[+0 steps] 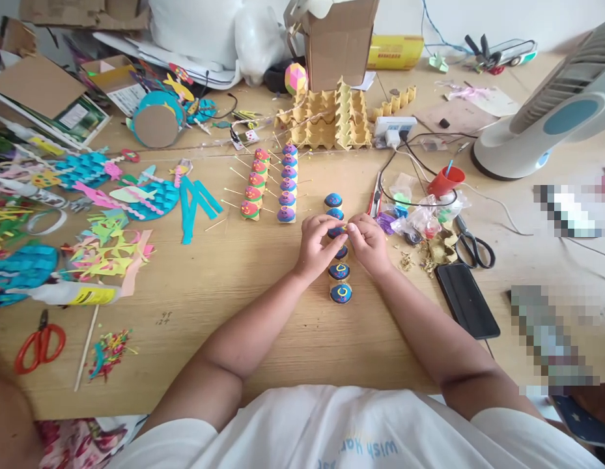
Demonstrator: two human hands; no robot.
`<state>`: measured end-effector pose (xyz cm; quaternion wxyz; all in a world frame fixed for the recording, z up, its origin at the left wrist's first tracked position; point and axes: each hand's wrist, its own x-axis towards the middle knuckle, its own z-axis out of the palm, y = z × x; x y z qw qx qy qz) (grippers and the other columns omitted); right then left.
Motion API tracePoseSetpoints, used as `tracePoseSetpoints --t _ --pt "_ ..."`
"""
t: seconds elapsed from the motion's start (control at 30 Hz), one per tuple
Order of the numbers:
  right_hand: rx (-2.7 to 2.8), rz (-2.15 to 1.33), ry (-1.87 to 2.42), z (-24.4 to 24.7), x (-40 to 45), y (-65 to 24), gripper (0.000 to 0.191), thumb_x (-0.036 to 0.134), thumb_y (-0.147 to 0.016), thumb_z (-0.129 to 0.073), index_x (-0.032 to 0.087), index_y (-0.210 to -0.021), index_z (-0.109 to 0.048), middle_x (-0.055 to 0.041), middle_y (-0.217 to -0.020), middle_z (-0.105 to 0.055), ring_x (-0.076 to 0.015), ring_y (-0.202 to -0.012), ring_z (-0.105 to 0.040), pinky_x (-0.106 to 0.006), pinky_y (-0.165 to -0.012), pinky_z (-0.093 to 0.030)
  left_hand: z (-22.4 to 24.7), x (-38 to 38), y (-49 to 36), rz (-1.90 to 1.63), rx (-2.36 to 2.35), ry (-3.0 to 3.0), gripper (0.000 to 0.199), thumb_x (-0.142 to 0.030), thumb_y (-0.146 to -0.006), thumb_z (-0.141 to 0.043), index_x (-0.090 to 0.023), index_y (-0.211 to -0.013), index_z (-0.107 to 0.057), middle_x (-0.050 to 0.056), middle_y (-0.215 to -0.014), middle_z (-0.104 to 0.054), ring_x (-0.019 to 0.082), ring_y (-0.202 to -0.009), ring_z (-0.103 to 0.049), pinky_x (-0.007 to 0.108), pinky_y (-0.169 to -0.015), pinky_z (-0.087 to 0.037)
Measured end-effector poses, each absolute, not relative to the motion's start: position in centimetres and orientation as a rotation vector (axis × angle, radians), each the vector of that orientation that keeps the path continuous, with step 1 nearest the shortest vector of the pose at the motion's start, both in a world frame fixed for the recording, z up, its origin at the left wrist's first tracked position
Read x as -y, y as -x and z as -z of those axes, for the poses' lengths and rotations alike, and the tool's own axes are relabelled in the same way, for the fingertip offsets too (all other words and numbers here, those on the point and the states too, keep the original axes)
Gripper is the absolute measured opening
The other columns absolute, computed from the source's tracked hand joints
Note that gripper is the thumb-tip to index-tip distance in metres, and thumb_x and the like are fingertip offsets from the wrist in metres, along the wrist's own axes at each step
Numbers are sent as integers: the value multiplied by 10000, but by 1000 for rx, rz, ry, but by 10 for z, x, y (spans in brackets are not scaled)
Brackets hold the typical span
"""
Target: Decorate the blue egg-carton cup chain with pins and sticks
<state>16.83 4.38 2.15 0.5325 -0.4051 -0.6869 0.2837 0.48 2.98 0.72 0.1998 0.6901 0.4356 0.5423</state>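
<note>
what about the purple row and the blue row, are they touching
Apart: the head view shows a strip of table between the purple row and the blue row.

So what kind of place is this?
Probably a craft room, maybe at home: on the table there are colorful paper scraps, red-handled scissors and a row of blue-topped cups.

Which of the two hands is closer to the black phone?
Right. The right hand is left of the phone, beside the row of blue domes; the left hand is farther off, on the row's other side.
</note>
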Motion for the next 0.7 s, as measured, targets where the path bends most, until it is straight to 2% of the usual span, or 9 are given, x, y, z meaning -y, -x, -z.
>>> tracePoseSetpoints --t 0.1,0.3,0.43,0.5,0.57,0.7 --pt "1682 -663 902 -18 -45 -172 518 563 -1075 -571 215 -717 -706 -61 -806 -668 -177 -786 -636 -350 -756 -520 -5 -30 -4 -1524 -1239 -1877 325 -568 -993 -683 -273 -1059 -805 61 -1125 -774 217 -1150 -688 410 -1101 -495" --pt "1723 -677 866 -13 -47 -173 506 544 -1097 -538 215 -773 -744 -70 -854 -700 -185 -836 -673 -359 -789 -547 0 -31 -1 -1552 -1225 -1787 274 -530 -974 -729 -269 -942 -809 44 -1077 -769 198 -1124 -691 396 -1087 -510" --pt "1733 -585 874 -12 -47 -175 442 484 -1133 -465 219 -1022 -800 -91 -963 -744 -208 -934 -699 -390 -874 -559 5 -34 1 -1553 -1228 -1629 277 -542 -948 -758 -272 -937 -819 51 -1076 -761 205 -1121 -693 407 -1096 -516" --pt "1767 -501 866 -10 -48 -176 350 481 -1098 -563 224 -1182 -786 -95 -1023 -751 -226 -982 -700 -411 -908 -563 9 -36 2 -1552 -1198 -1542 280 -544 -939 -768 -269 -940 -819 56 -1092 -752 206 -1134 -690 402 -1095 -524" --pt "1823 -402 837 -8 -48 -176 361 476 -1032 -691 233 -1290 -759 -101 -1082 -749 -245 -1022 -698 -432 -926 -565 13 -38 2 -1547 -1163 -1482 285 -549 -932 -775 -267 -941 -819 59 -1108 -743 205 -1149 -683 391 -1088 -530" --pt "1868 -292 760 -4 -51 -175 333 411 -994 -764 294 -1304 -787 -76 -1051 -737 -238 -1002 -701 -421 -890 -559 14 -38 1 -1535 -1113 -1378 302 -563 -906 -798 -261 -917 -812 59 -1117 -731 200 -1158 -674 377 -1085 -533"
